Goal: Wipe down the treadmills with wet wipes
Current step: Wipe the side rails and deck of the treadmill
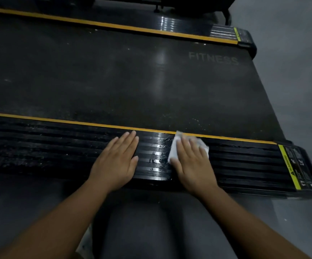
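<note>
A black treadmill lies across the view, its dusty belt marked FITNESS. The near side rail is ribbed black plastic with a yellow stripe along its inner edge. My right hand presses flat on a white wet wipe lying on that rail; the wipe's edges show past my fingers. My left hand rests flat on the rail to the left, palm down, holding nothing. Between my hands the rail shines wet; the stretch further left looks dusty.
The far side rail with its yellow stripe runs along the top. A yellow warning label marks the near rail's right end. Grey floor lies to the right and in front, where my knees show.
</note>
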The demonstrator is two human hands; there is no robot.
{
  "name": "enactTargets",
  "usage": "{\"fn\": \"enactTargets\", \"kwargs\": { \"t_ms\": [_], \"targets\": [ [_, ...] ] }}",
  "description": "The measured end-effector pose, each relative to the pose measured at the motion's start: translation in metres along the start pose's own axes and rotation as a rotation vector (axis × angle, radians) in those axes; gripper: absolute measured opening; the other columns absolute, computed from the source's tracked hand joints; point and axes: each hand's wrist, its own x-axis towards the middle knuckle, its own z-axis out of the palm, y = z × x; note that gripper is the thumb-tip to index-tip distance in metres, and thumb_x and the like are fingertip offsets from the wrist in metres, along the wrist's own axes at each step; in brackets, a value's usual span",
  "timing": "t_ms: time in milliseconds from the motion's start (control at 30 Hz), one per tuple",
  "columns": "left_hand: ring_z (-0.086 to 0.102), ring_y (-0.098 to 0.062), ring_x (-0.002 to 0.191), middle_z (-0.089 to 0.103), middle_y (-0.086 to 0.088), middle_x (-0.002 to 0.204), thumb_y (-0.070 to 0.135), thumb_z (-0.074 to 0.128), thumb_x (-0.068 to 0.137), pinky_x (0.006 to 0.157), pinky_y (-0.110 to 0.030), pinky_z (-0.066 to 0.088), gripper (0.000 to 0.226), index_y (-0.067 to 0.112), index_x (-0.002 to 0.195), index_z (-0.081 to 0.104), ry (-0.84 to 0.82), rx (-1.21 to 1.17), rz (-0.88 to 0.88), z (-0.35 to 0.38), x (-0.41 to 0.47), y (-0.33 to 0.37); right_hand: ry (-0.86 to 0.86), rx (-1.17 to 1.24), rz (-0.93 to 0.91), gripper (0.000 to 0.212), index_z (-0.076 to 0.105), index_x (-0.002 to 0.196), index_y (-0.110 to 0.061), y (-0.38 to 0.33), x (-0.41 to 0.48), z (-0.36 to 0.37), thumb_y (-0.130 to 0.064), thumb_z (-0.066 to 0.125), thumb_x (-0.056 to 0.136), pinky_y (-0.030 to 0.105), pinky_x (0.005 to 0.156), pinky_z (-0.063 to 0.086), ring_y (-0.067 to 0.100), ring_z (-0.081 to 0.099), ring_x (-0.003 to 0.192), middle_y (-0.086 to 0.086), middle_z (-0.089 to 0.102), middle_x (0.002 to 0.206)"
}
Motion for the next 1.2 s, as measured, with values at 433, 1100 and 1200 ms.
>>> {"fn": "enactTargets", "kwargs": {
  "t_ms": [433, 1100, 1200],
  "targets": [
    [0.003, -0.013, 0.154, 0.008, -0.001, 0.168, 0.048, 0.006, 0.097, 0.124, -0.032, -0.002, 0.072, 0.013, 0.159, 0.017, -0.018, -0.029, 0.014, -0.001, 0.001, -0.001, -0.041, -0.015, 0.066, 0.074, 0.019, 0.161, -0.02, -0.038, 0.037, 0.002, -0.052, 0.004, 0.095, 0.049, 0.121, 0.015, 0.03, 0.014, 0.154, 0.005, 0.016, 0.168],
    [-0.006, -0.012, 0.152, -0.001, -0.003, 0.167, 0.052, 0.004, 0.094, 0.124, -0.032, -0.007, 0.077, 0.012, 0.16, 0.01, -0.013, -0.023, -0.045, -0.004, -0.012, -0.032, -0.044, -0.025, -0.001, 0.072, 0.019, 0.161, -0.023, -0.054, 0.035, 0.008, -0.059, 0.007, 0.099, 0.05, 0.121, 0.015, 0.03, 0.013, 0.154, 0.005, 0.014, 0.168],
    [-0.013, -0.011, 0.151, -0.008, -0.002, 0.167, 0.052, -0.003, 0.091, 0.122, -0.029, -0.013, 0.079, 0.014, 0.16, 0.004, -0.016, -0.023, -0.039, -0.007, -0.013, -0.031, -0.077, -0.019, -0.174, 0.066, 0.023, 0.16, -0.02, -0.102, 0.036, 0.014, -0.052, 0.015, 0.103, 0.054, 0.12, 0.022, 0.032, 0.015, 0.153, 0.008, 0.02, 0.166]
  ]
}}
